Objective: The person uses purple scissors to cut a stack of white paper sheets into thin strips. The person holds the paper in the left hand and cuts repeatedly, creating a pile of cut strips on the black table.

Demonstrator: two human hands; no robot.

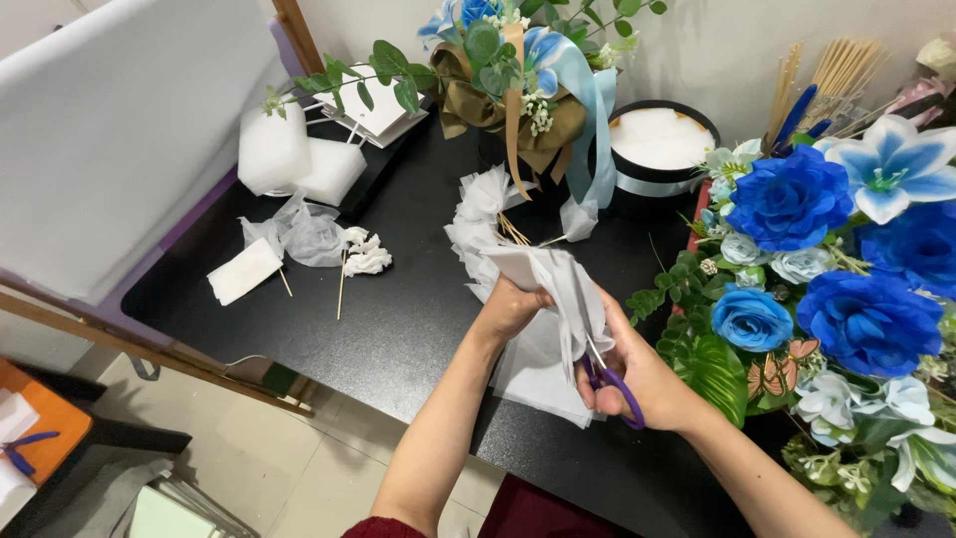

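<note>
Two bare hands are working over a black table [398,329] at the lower middle of the frame. The left hand [513,307] is pinching the top of a folded piece of white tissue paper [558,299], its fingers curled tightly around the fold. The right hand [637,379] is gripping purple-handled scissors [609,377], fingers threaded through the loops, with the blades pushing up into the tissue just below the left hand. More white tissue is lying on the table beneath both hands. Filling the right side of the frame is a blue and white flower arrangement [827,269]. At the upper middle a ribboned bouquet [513,90] is standing beside a round black box [662,149]. White foam blocks [294,159] are sitting at the upper left.
</note>
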